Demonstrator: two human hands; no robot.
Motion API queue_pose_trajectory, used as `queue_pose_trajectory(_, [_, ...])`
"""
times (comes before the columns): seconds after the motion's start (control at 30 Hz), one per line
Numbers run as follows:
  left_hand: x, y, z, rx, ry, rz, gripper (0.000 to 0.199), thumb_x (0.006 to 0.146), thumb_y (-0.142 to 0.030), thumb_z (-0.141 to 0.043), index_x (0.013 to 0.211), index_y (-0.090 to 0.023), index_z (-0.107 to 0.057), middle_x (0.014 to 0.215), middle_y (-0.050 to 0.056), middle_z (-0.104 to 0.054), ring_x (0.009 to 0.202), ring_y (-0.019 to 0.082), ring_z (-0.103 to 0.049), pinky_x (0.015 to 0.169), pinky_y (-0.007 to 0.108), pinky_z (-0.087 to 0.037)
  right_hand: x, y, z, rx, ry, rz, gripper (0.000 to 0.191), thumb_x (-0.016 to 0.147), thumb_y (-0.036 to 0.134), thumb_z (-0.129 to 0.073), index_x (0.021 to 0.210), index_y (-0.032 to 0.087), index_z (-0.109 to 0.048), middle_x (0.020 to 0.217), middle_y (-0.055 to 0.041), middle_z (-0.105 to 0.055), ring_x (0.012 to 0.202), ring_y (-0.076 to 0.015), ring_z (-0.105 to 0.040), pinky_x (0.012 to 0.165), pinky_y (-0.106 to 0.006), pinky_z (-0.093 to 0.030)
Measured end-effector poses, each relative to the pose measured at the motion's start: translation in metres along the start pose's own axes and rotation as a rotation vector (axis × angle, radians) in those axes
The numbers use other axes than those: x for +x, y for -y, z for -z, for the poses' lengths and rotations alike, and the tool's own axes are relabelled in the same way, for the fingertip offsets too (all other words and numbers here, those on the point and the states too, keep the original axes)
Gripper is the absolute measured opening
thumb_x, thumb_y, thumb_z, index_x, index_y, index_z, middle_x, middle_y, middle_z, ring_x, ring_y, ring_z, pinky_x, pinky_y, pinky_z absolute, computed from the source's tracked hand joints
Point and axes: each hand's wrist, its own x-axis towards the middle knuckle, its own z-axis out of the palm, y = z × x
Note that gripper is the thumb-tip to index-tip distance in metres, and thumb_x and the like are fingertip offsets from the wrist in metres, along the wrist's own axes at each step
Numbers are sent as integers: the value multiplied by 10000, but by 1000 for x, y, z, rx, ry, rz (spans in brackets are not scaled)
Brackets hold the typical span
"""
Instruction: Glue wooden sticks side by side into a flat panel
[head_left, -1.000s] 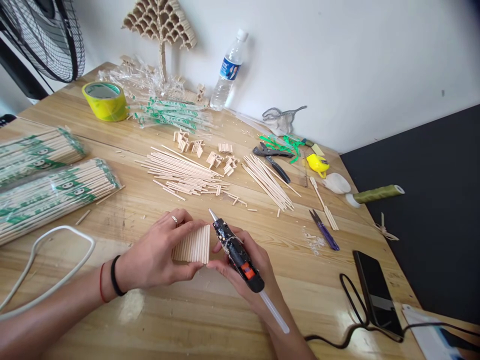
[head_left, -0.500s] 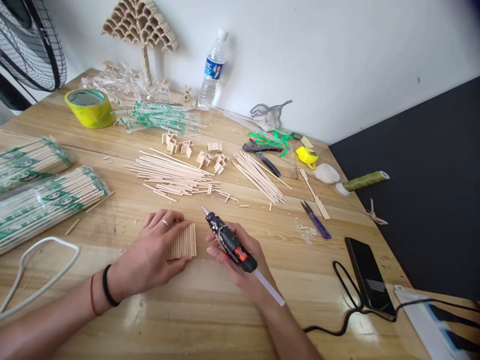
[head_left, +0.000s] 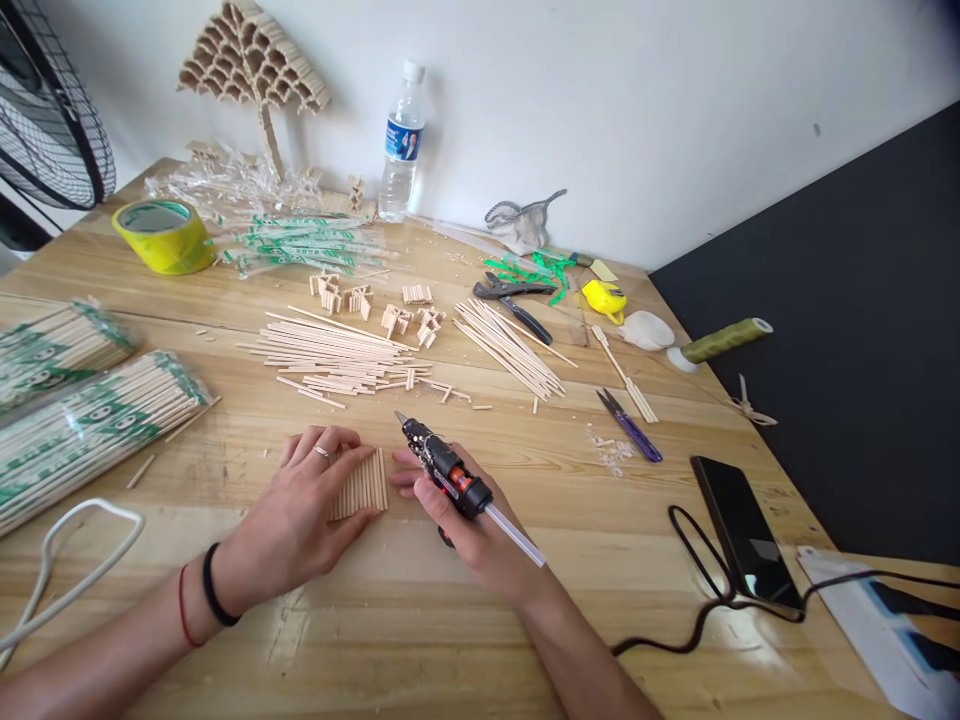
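My left hand (head_left: 311,505) is closed around a flat row of short wooden sticks (head_left: 365,487) on the table, thumb at the near edge and fingers at the far edge. My right hand (head_left: 472,520) grips a black hot glue gun (head_left: 442,463), its nozzle pointing away and to the left above the table. A clear glue stick (head_left: 517,533) pokes out of the gun's back end. The right fingertips are close to the right side of the stick row; whether they touch it I cannot tell.
Loose wooden sticks (head_left: 330,350) and small stick pieces (head_left: 397,318) lie beyond my hands. Pliers (head_left: 517,300), purple scissors (head_left: 630,428) and a phone (head_left: 742,530) are on the right. Packed sticks (head_left: 97,430) and yellow tape (head_left: 163,240) lie left. A bottle (head_left: 401,150) stands behind.
The view has shifted slightly. My right hand has turned the glue gun a little, and its fingers have come nearer the stick row. My left hand keeps its hold.
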Motion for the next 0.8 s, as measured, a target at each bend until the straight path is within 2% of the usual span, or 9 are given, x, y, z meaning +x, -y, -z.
queue_pose_trajectory(0.2, [1,-4,1,-16,-4,7,401,994,-279,-652,1386,-206,-605,1281,140,-612,1169,342,-578,982,538,-480,0,1,-1,11,40,2,315,1064,481,-630,1278,253,-670,1329,-95,-767,1150,-259,-763,1020,-398,-609])
queue_pose_trajectory(0.43, [3,-3,0,-66,-25,1,340,1002,-304,-674,1324,-206,-630,1271,138,-614,1171,325,-597,1012,540,-522,-1,7,0,-70,42,10,327,1029,487,-675,1231,234,-721,1166,-96,-819,1049,-285,-774,941,-408,-622])
queue_pose_trajectory(0.53, [3,2,-3,-87,-68,-40,345,994,-284,-692,1324,-203,-634,1358,151,-643,1284,338,-607,1088,541,-535,-1,10,1,-85,92,-7,339,1038,488,-661,1251,228,-705,1135,-95,-810,1053,-284,-764,941,-399,-607])
queue_pose_trajectory(0.63, [2,8,-5,-79,-88,-114,427,987,-273,-711,1397,-202,-614,1497,158,-639,1445,354,-561,1194,561,-497,-1,10,1,-77,104,-5,335,1038,488,-660,1243,227,-702,1141,-97,-802,1074,-291,-757,937,-400,-602])
queue_pose_trajectory(0.8, [-1,18,-10,20,-60,-123,474,1031,-311,-676,1481,-194,-588,1588,158,-599,1520,337,-519,1235,561,-483,3,3,0,77,108,-36,358,974,526,-743,1177,232,-730,1164,-81,-816,1056,-294,-778,945,-408,-618])
